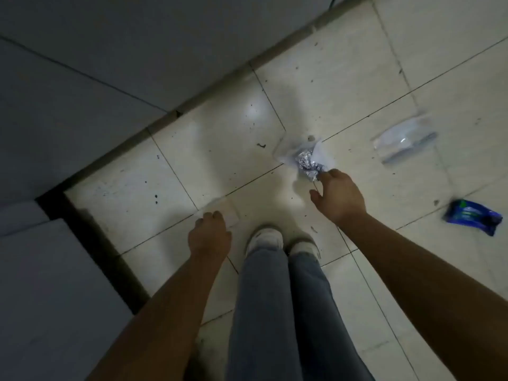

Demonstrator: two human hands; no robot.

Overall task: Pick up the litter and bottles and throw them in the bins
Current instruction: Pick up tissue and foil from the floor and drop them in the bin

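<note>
On pale speckled floor tiles [220, 149] beside grey wall [82, 50], right hand [339, 193] pinching foil wrapper [309, 165], left hand [210, 233] curled.

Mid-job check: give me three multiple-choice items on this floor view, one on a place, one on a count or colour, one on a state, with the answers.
1. Where does the blue wrapper lie?
A. far right on the tiled floor
B. against the wall at left
C. between the shoes

2. How many pieces of litter lie apart from both hands?
A. none
B. two
C. five

3. What is the right hand doing?
A. resting on the jeans
B. carrying a bottle overhead
C. touching the crumpled foil in the clear bag

Answers:
1 A, it sits near the right edge of the head view.
2 B, the blue wrapper and the clear plastic packet lie untouched.
3 C, its fingers meet the foil; the left hand hangs without any litter.
</note>
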